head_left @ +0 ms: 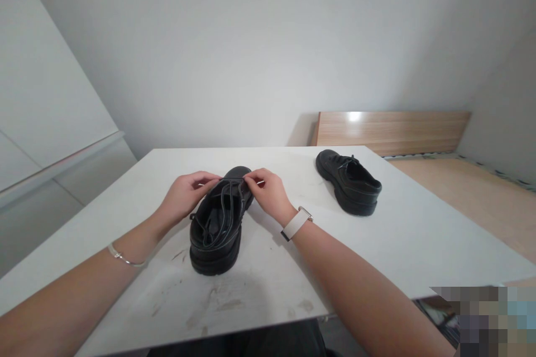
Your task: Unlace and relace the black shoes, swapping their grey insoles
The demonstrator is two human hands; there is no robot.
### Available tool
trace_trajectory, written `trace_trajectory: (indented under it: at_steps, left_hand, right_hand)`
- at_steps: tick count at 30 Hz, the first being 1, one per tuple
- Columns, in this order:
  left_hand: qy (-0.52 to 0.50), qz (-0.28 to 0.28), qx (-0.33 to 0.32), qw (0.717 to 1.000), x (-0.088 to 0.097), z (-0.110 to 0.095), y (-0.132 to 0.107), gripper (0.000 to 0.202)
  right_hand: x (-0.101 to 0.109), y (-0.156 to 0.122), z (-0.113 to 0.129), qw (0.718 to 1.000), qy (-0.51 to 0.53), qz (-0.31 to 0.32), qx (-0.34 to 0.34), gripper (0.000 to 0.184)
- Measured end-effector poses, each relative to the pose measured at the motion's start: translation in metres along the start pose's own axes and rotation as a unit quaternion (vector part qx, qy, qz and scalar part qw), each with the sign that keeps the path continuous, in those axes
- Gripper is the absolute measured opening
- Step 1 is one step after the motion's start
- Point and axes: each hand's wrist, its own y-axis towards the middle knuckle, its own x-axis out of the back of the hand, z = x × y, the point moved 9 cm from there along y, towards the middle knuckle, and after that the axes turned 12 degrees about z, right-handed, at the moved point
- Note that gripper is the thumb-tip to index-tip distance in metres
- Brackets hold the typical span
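Observation:
A black shoe [215,254] stands on the white table in front of me, its heel toward me and its toe pointing away. Its dark shoelace [228,206] hangs in long loops over the opening and down inside. At the left of the lacing, my left hand [188,192] is closed, fingertips pinching the lace. My right hand [271,192] pinches the lace on the other side, by the eyelets. Between the two hands a short stretch of lace runs across the shoe's front. The exact grip of the left fingertips is partly hidden.
A second black shoe [349,184], its lace tied, stands farther right on the white table [288,268]. Dark smudges mark the tabletop near me. Behind the table's right corner is a wooden board [389,129] beside a tan surface [452,178]. A white wall rises behind.

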Motion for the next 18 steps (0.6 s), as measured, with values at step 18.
trace_trajectory:
  at_steps: [18]
  left_hand:
    - [0.29, 0.05, -0.108, 0.95, 0.013, -0.049, -0.003, 0.037]
  right_hand:
    - [0.021, 0.0, 0.031, 0.996, -0.035, 0.071, 0.03, 0.014]
